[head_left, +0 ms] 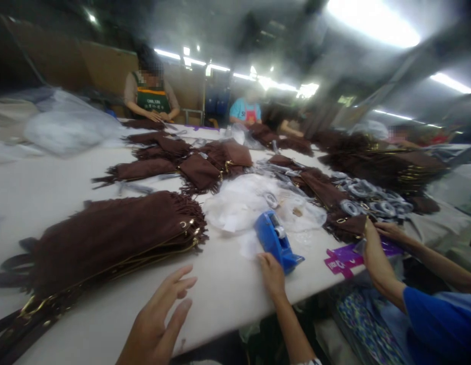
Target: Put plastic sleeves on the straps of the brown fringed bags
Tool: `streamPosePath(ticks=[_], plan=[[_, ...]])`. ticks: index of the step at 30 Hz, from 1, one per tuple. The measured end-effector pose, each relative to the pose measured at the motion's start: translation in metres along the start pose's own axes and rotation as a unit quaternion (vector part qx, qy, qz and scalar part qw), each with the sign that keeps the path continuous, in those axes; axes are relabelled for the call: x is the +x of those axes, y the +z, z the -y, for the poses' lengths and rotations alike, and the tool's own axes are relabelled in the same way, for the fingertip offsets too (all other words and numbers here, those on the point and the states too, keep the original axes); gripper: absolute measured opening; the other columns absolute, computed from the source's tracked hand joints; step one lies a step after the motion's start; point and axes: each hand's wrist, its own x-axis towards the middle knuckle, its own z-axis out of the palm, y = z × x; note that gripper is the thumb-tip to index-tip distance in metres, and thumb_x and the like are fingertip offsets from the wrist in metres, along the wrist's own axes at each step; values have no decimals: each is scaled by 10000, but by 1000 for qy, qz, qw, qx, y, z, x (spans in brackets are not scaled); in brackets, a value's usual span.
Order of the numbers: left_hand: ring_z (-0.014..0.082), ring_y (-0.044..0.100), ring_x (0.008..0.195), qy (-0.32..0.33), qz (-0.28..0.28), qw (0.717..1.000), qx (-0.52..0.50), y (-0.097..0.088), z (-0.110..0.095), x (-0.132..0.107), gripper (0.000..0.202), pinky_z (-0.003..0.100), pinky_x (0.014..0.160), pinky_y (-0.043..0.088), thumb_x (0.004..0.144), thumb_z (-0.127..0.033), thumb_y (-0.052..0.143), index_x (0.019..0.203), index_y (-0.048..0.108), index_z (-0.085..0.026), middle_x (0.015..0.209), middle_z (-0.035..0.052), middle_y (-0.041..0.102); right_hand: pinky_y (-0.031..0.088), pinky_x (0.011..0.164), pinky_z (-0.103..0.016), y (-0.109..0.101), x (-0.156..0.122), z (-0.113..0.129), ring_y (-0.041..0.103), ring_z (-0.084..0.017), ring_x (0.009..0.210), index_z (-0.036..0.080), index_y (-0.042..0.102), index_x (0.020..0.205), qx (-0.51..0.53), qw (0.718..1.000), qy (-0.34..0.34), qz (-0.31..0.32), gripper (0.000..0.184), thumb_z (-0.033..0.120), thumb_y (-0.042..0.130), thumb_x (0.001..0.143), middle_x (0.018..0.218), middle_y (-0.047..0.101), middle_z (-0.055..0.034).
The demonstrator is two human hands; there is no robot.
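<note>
My left hand (159,317) hovers just above the white table (227,289) near its front edge, fingers stretched and spread, holding nothing. A stack of brown fringed suede bags (106,238) with gold zippers lies just left of it. My right hand (272,276) rests against the near end of a blue tape dispenser (273,238), fingers curled onto it. White tissue and clear plastic wrap (243,203) lie behind the dispenser.
A co-worker in a blue sleeve (440,319) at my right handles purple tags (343,258). More brown bags (197,162) and wrapped chain straps (368,197) cover the table. Other people sit at the far side. Clear plastic bags (64,126) are piled far left.
</note>
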Motion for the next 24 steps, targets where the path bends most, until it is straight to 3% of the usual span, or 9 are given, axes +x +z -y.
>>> streamPosePath(ticks=[5, 9, 11, 13, 15, 17, 20, 22, 24], plan=[[225, 473, 1291, 22, 80, 996, -29, 22, 7, 32, 371, 386, 1104, 382, 933, -275, 455, 1298, 520, -290, 1399, 46, 518, 449, 710, -285, -23, -6, 34, 600, -196, 742, 182, 635, 847, 43, 999, 33, 0, 386, 505, 430, 899, 764, 662, -29], [221, 308, 1399, 72, 167, 977, -112, 23, -13, 67, 585, 381, 1166, 246, 889, -274, 557, 1440, 362, -287, 1543, 53, 317, 420, 616, -253, -34, -12, 94, 521, -159, 635, 198, 598, 729, 180, 971, 10, 159, 363, 525, 521, 865, 653, 568, 2], [260, 395, 1337, 34, 188, 965, -181, 21, -13, 78, 655, 380, 1122, 304, 777, -317, 711, 1379, 464, -246, 1482, 92, 415, 412, 591, -247, -33, -13, 124, 502, -152, 626, 201, 595, 719, 227, 945, -8, 235, 356, 531, 554, 847, 662, 555, 2], [263, 575, 1097, -51, 193, 942, -269, 18, -2, 80, 514, 354, 958, 434, 675, -328, 789, 1149, 648, -189, 1189, 90, 652, 394, 562, -240, -26, -13, 149, 479, -142, 606, 204, 591, 713, 238, 931, -27, 276, 356, 537, 572, 836, 646, 532, 10], [201, 611, 794, -147, 177, 907, -353, 14, 15, 71, 303, 287, 729, 458, 623, -319, 802, 849, 694, -150, 819, 28, 691, 368, 539, -232, -12, -13, 169, 449, -128, 578, 204, 572, 686, 234, 924, -46, 299, 359, 534, 592, 825, 609, 495, 24], [146, 541, 632, -216, 135, 881, -398, 5, 33, 55, 258, 248, 601, 393, 584, -315, 804, 677, 640, -138, 649, -10, 620, 355, 528, -229, 9, -16, 183, 426, -117, 554, 200, 549, 650, 240, 919, -53, 307, 375, 531, 608, 816, 580, 468, 34], [120, 480, 576, -258, 48, 880, -395, -15, 55, 29, 246, 242, 566, 346, 576, -303, 780, 611, 598, -141, 595, -22, 577, 397, 534, -244, 47, -30, 201, 462, -123, 544, 196, 619, 782, 295, 896, -27, 331, 381, 577, 612, 791, 632, 542, 15], [121, 475, 584, -258, 7, 885, -387, -32, 63, 13, 209, 242, 571, 341, 609, -291, 739, 611, 589, -146, 599, -22, 571, 414, 515, -257, 69, -47, 213, 506, -146, 560, 189, 646, 973, 341, 865, 15, 367, 491, 625, 629, 747, 685, 598, -15], [126, 479, 601, -253, -18, 891, -377, -48, 68, -2, 171, 239, 577, 341, 648, -282, 693, 622, 587, -151, 610, -22, 566, 399, 491, -250, 87, -67, 225, 516, -156, 572, 176, 651, 1024, 366, 841, 59, 395, 544, 624, 664, 715, 684, 604, -28]])
